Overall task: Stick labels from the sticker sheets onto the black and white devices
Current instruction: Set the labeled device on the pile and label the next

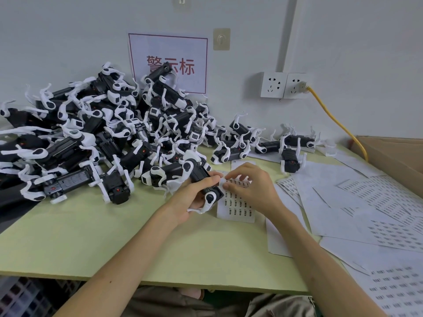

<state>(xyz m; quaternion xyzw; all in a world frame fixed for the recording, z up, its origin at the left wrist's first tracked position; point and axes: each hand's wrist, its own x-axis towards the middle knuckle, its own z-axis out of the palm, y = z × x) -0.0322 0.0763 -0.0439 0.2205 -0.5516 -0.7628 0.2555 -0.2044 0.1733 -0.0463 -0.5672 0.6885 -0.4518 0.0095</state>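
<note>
Left fingers [209,181] grip one device [197,172]; right fingers [239,172] pinch one sheet [238,208].

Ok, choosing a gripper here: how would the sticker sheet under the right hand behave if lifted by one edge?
Probably floppy: the sticker sheet is thin paper, like the loose sheets beside it. Likely very light, so a push would slide it across the table unless the right hand pins it.

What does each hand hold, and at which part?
The left hand grips a black and white device round its black body. The right hand has fingertips at the upper edge of a sticker sheet; whether it pinches cannot be told.
</note>
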